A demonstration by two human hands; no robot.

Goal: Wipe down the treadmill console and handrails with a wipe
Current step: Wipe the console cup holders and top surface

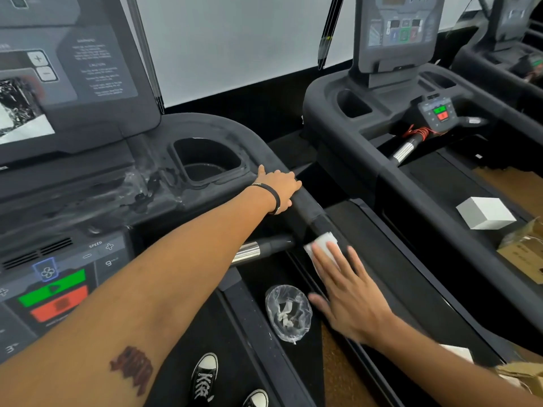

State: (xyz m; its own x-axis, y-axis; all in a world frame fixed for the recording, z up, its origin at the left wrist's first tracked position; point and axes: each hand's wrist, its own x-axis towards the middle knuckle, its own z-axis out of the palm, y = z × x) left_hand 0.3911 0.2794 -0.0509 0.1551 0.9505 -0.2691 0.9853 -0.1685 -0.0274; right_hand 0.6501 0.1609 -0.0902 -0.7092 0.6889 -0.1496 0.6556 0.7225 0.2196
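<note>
Console (67,177) fills the left of the head view, its screen up top and the green and red buttons near the lower left edge; a cup holder (207,163) sits at its right corner. I read the console's grey, streaky surface as either dusty or damp, I cannot tell which.

Moving right, my left hand (277,190) reaches across and wraps the top of the right handrail (308,210), where the rail leaves the console's right corner. Fingers curl over the far side, so I count it as gripping the rail and bracing me.

Further right and lower, my right hand (346,289) lies flat with fingers spread and straight, pressing the white wipe (323,245) onto the rail below the left hand. The wipe sits folded under the fingertips, touching the rail.

The handrail's long axis runs from the console corner at upper left down towards the lower right, towards me. To do this stroke well, I judge I should fold the wipe round the rail rather than press only its top, then draw it along that axis towards me in one steady pull. The short chrome grip (249,252) just left of the wipe looks untouched and needs its own pass.
</note>
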